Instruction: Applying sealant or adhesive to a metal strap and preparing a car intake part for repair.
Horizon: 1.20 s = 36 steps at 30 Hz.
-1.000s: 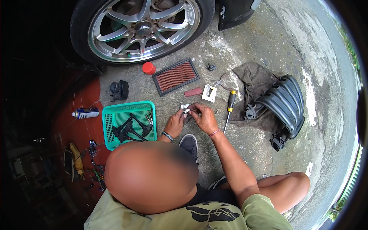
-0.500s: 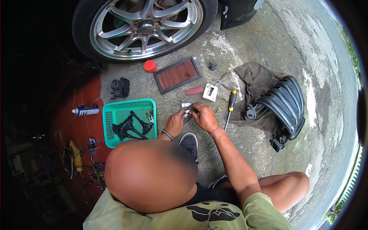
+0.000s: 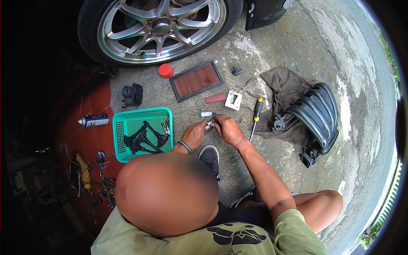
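My left hand and my right hand meet over the concrete, fingertips pinched around a small white and silver part. Fingers cover most of it, so its full shape is hidden. Just beyond the fingertips lies a small white tube. Farther off are a reddish flat strip and a white card with a cut-out. Left of my left hand, a green plastic basket holds black ignition coils and several slim metal pieces, which look like spark plugs.
Right of my hands lie a yellow-black screwdriver, pliers and a dark cloth under a black intake manifold. An air filter, red cap and throttle body sit near the car wheel. A spray can lies left.
Both hands remain together on the small part, with only a slight shift of the fingers. The whole view has moved a little; the things on the ground lie as before.
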Motion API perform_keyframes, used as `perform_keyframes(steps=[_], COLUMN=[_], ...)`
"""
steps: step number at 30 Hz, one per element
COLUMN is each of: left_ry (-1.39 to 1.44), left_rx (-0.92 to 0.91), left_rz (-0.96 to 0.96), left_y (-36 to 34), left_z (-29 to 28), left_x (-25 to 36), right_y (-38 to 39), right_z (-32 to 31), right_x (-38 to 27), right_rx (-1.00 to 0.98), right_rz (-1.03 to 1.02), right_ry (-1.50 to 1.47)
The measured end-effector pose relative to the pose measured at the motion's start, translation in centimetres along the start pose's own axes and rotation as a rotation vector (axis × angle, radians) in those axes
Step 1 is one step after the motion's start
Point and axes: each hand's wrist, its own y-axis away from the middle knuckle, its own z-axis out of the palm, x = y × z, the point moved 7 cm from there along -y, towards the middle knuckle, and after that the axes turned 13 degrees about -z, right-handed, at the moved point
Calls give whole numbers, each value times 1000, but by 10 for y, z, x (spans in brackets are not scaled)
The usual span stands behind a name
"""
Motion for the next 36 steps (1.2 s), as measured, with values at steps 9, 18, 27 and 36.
perform_keyframes(steps=[9, 18, 27, 36], left_ry=[-25, -14, 87, 89], left_rx=[9, -86, -160, -172], left_rz=[51, -17, -99, -99], left_y=[2, -1, -1, 4], left_z=[0, -4, -4, 4], left_x=[13, 11, 2, 0], right_y=[-6, -6, -3, 2], right_z=[3, -1, -2, 3], right_x=[-6, 7, 2, -7], right_rx=[-142, -129, -150, -313], right_rz=[-50, 149, -66, -126], right_ry=[55, -154, -40, 67])
